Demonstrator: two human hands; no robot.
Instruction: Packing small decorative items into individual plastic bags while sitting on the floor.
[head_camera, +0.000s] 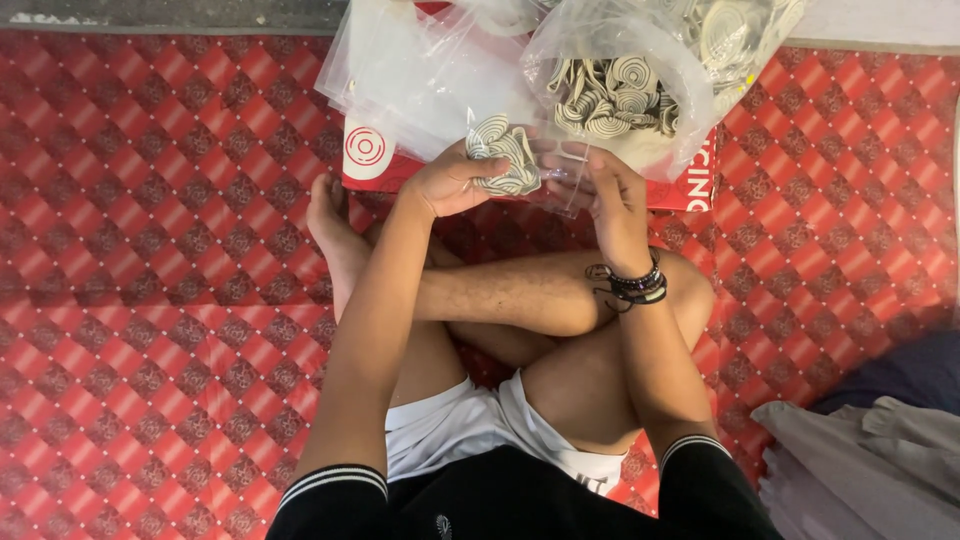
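Note:
I sit cross-legged on a patterned red mat. My left hand (450, 182) grips a bunch of small flat spiral-patterned pieces (505, 155), cream with dark lines. My right hand (610, 195), with dark beaded bracelets at the wrist, holds a small clear plastic bag (565, 180) right beside that bunch. Just beyond my hands, a large clear bag (610, 90) holds several more of the same spiral pieces.
A red and white cardboard box (375, 155) lies under a pile of empty clear plastic bags (420, 70). Grey and dark cloth (870, 450) lies at the lower right. The red mat (150, 250) stretches to the left.

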